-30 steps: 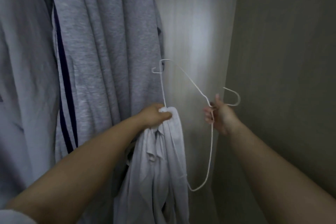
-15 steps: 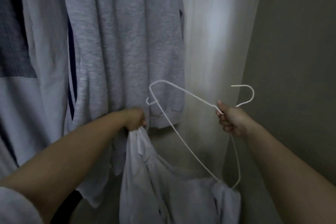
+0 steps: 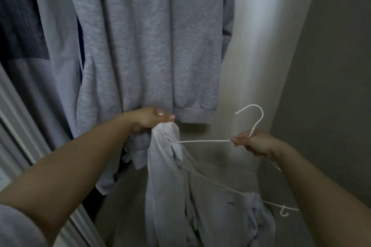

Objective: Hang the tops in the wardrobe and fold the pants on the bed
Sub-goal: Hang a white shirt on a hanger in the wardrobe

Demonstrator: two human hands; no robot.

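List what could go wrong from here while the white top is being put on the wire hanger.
1. The left hand grips only a bunched bit of the white top; most of it hangs loose and could slide off the wire hanger.
2. One hanger arm seems tucked into the fabric, while the other end pokes out past it, so the top may sit lopsided.
3. The right hand pinches the thin hanger at its neck, so it could twist.

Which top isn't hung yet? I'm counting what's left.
The white top, bunched in the left hand and only partly threaded on the hanger held by the right hand. The grey sweatshirt already hangs.
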